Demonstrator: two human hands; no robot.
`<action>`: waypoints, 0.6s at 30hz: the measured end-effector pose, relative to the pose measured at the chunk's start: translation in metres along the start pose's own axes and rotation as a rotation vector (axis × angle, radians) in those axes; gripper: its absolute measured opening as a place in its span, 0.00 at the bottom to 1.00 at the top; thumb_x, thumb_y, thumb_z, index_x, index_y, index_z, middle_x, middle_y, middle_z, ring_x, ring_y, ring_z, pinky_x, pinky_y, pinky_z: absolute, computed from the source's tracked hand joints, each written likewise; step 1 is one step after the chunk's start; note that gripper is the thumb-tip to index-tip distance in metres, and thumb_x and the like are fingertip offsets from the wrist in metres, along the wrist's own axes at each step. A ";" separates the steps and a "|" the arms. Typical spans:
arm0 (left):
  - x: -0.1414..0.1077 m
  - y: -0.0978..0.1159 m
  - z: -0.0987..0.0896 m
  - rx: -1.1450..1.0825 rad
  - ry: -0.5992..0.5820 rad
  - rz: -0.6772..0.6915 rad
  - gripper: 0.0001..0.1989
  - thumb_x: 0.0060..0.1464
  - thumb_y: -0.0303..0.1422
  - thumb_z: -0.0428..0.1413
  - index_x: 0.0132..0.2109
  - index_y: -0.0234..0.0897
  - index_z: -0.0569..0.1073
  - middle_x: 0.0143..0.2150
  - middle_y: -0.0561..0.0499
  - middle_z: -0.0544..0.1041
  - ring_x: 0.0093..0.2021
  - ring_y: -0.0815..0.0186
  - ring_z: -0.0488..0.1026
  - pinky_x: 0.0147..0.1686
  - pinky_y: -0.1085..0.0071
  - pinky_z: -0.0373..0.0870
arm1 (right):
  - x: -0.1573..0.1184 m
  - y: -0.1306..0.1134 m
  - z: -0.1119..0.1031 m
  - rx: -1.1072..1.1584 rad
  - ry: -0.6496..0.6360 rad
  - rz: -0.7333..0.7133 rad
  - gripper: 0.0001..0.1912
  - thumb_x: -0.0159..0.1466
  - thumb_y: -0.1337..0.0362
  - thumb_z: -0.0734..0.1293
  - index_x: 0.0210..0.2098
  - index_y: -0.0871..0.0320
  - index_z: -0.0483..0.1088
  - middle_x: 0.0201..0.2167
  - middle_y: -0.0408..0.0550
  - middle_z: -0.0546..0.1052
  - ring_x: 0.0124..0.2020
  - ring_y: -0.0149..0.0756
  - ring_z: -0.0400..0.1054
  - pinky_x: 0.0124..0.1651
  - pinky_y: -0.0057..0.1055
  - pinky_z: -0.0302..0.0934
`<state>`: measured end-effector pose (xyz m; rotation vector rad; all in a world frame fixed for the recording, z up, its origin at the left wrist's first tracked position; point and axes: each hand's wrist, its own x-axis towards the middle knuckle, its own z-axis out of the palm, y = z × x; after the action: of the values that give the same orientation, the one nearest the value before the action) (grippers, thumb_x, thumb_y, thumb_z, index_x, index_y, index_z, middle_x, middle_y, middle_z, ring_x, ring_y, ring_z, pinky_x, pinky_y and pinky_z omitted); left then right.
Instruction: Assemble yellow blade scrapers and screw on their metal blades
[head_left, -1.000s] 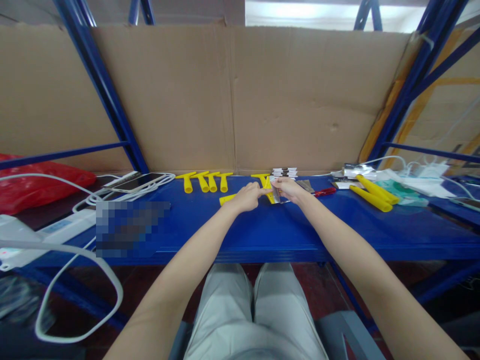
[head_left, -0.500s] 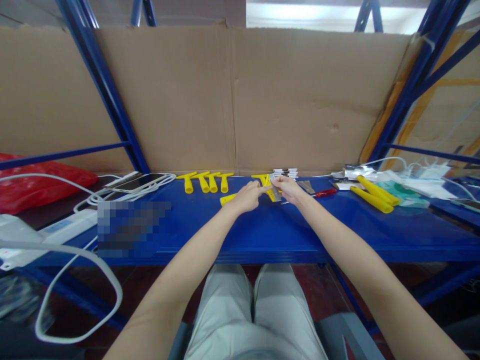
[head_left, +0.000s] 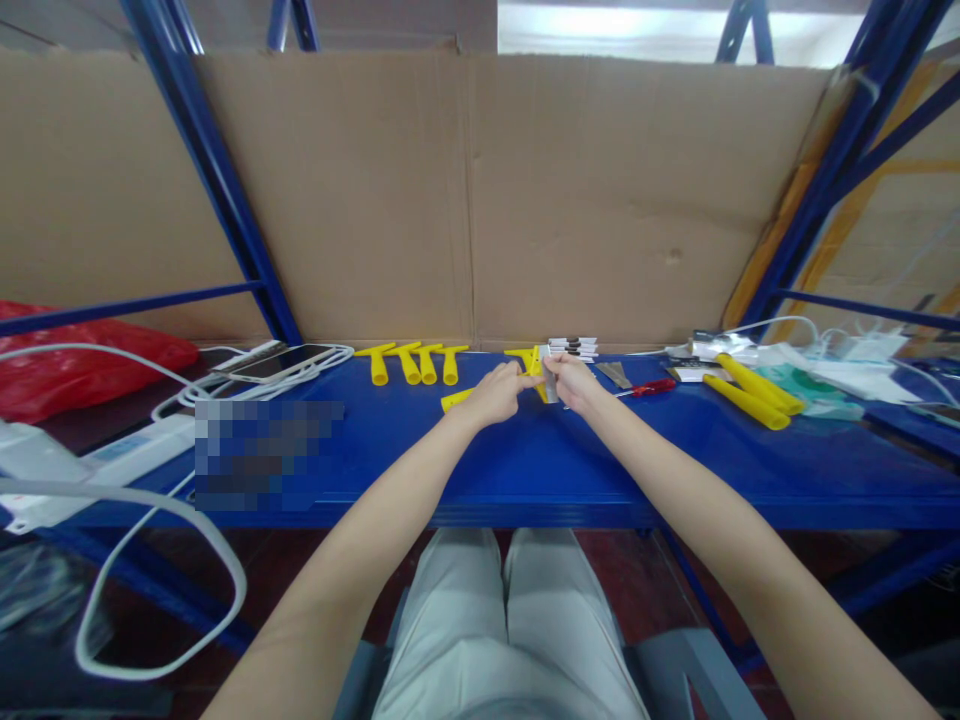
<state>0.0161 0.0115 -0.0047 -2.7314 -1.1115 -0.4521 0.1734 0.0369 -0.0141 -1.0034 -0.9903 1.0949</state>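
The right hand (head_left: 576, 383) pinches a thin metal plate (head_left: 551, 389) against or just beside a yellow piece (head_left: 535, 364), near the middle of the worktop (head_left: 540, 470). The left hand (head_left: 495, 393) has its index finger extended towards them, other fingers curled; whether it grips anything, I cannot tell.

The plate could slip or skew, since the pinch is narrow and the yellow piece may lack firm support. If the plate's edge is sharp, it could nick the left fingertip, which is very close. A sideways nudge from the right hand could shift the red-handled screwdriver (head_left: 654, 387) just to its right or the loose metal plates (head_left: 615, 375) beyond.

As for containers, a red plastic bag (head_left: 97, 355) sits at the left, its contents hidden. Greenish plastic wrapping (head_left: 821, 397) lies crumpled at the right, beside yellow handles (head_left: 750, 403); what it holds is unclear.
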 end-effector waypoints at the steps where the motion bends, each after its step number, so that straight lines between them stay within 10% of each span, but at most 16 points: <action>1: 0.000 0.000 0.000 0.001 -0.009 -0.001 0.31 0.53 0.19 0.44 0.62 0.47 0.64 0.40 0.47 0.66 0.42 0.62 0.65 0.44 0.66 0.63 | 0.000 0.001 0.000 0.003 0.004 0.005 0.12 0.55 0.72 0.67 0.20 0.57 0.60 0.20 0.37 0.67 0.25 0.26 0.62 0.35 0.25 0.60; 18: 0.001 0.002 -0.001 -0.001 -0.033 0.022 0.31 0.53 0.19 0.44 0.61 0.48 0.64 0.41 0.48 0.65 0.44 0.63 0.65 0.43 0.67 0.64 | -0.003 -0.015 -0.014 -0.200 -0.139 -0.010 0.09 0.53 0.67 0.70 0.21 0.58 0.65 0.18 0.39 0.68 0.21 0.26 0.59 0.28 0.26 0.55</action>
<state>0.0178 0.0105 -0.0038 -2.7588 -1.0887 -0.4059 0.1892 0.0297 -0.0038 -1.0923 -1.2350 1.0838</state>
